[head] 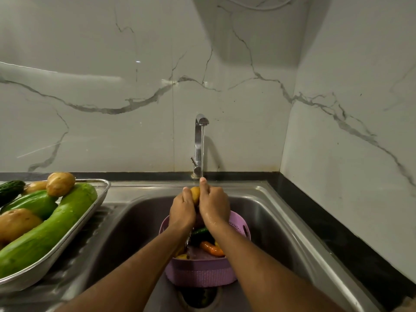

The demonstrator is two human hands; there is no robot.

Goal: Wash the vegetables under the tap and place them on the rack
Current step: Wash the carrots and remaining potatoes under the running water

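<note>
Both hands hold a yellow-brown potato (195,194) under the stream running from the steel tap (199,143). My left hand (182,209) grips its left side and my right hand (212,204) wraps the right side, fingers curled. Below them a purple basket (202,278) sits in the sink (270,221) with a carrot (211,248) and a dark green vegetable (200,231) inside. On the left, the metal rack tray (99,194) holds two long green gourds (49,230), several potatoes (60,183) and a dark bitter gourd (10,190).
A black counter (337,233) runs along the sink's right side and back edge. Marble wall panels rise behind and to the right. The sink drain (200,298) lies in front of the basket. The tray rests on the ribbed draining board.
</note>
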